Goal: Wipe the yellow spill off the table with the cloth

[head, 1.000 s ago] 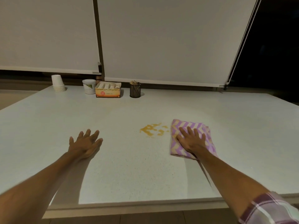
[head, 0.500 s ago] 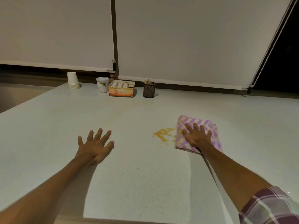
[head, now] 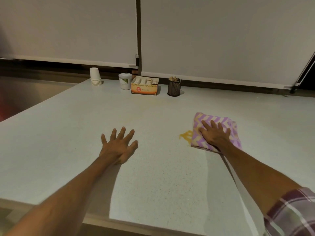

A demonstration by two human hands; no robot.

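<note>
Flat, folded cloth (head: pixel 219 122) lengthwise away, left edge covering yellow spill (head: pixel 186 135)

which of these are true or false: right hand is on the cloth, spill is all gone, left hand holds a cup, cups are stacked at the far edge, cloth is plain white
1. The right hand lies flat on the cloth. True.
2. The spill is all gone. False: a yellow patch still shows at the cloth's left edge.
3. The left hand holds a cup. False: it rests flat and open on the table, holding nothing.
4. The cups are stacked at the table's far edge. True.
5. The cloth is plain white. False: it has a purple and cream zigzag pattern.
</note>
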